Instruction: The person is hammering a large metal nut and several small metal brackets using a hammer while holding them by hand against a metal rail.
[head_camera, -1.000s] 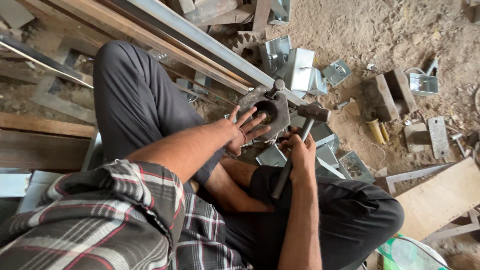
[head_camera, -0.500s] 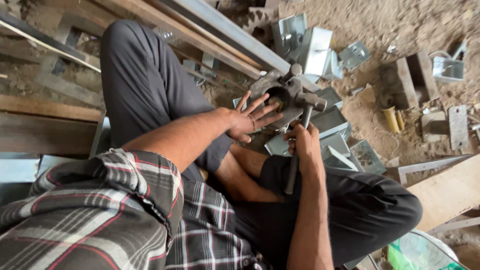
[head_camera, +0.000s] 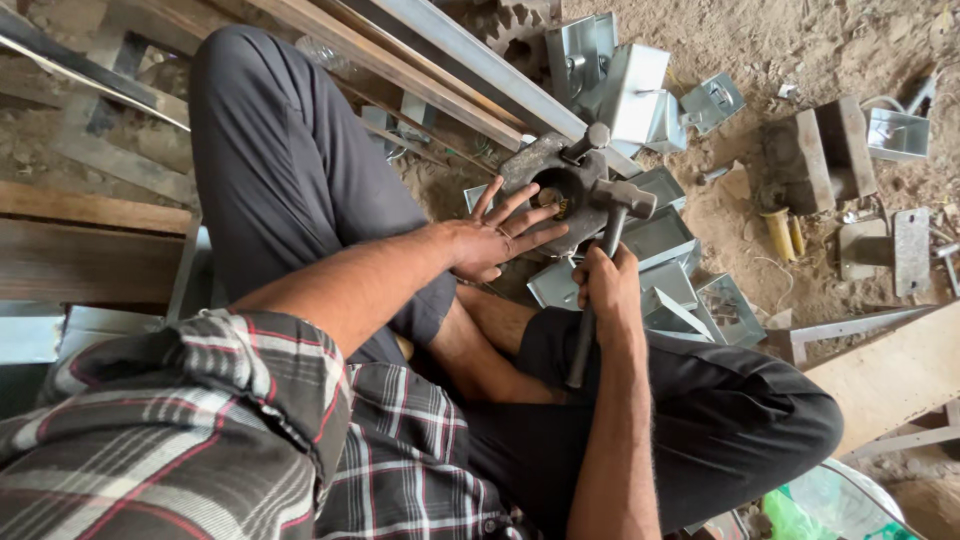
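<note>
We sit cross-legged on the dirt floor (head_camera: 880, 40). Our left hand (head_camera: 490, 235) lies flat, fingers spread wide, pressing on a dark metal block (head_camera: 560, 195) with a round hole in it, which rests on the ground just past our knees. Our right hand (head_camera: 607, 288) is wrapped tight around the handle of a hammer (head_camera: 608, 235), its head at the block's right edge. Folded sheet-metal brackets (head_camera: 640, 85) lie heaped around the block.
</note>
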